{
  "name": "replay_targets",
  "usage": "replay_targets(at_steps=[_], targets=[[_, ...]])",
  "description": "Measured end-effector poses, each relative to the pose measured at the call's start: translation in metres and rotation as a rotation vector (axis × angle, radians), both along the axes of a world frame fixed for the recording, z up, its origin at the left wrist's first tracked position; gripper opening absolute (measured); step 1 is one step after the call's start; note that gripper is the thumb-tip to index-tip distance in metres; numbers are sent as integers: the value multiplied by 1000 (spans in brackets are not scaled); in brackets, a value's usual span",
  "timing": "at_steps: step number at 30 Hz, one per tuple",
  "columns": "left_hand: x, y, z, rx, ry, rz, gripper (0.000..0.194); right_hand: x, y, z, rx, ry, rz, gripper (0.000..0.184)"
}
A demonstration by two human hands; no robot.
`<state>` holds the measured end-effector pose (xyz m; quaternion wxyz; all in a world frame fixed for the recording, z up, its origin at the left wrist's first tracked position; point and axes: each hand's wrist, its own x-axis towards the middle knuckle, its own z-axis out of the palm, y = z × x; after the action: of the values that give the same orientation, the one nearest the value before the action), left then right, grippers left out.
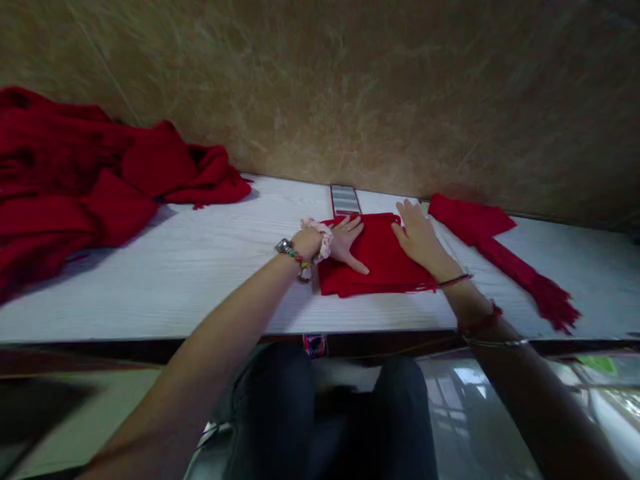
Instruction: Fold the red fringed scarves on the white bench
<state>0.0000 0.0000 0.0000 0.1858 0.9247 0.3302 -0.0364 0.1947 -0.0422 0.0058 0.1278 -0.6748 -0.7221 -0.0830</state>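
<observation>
The left hand [345, 245] wears a slim ring [349, 229], a ruffled pale pink scrunchie [326, 240] and a bracelet of coloured beads [299, 258] with a silvery metal piece [283, 246]. The right arm [470, 300] carries a thin dark cord [454, 281], a knotted red band [481, 322] and a narrow silvery bangle [495, 343]. The trousers [280, 407] look dark, perhaps denim, though blurred.

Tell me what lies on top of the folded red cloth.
The left hand is spread on the folded red cloth, the right hand over its right edge; what they cover is hidden.
</observation>
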Motion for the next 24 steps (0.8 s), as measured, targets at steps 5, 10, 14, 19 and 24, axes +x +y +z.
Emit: replay_targets(at_steps=[5,10,14,19,24], targets=[[-14,18,7,169,-234,212,92,-16,8,-23,-107,3,62,55],[-4,18,-1,256,-272,260,65,-13,13,-35,-113,40,104,56],[2,9,-13,274,-259,280,62,-30,9,-37,-102,84,111,55],[-44,5,-23,254,-232,380,65,-88,1,-34,-104,180,80,56],[-120,10,-28,278,-235,439,64,-155,-1,-25,-133,244,130,52]])
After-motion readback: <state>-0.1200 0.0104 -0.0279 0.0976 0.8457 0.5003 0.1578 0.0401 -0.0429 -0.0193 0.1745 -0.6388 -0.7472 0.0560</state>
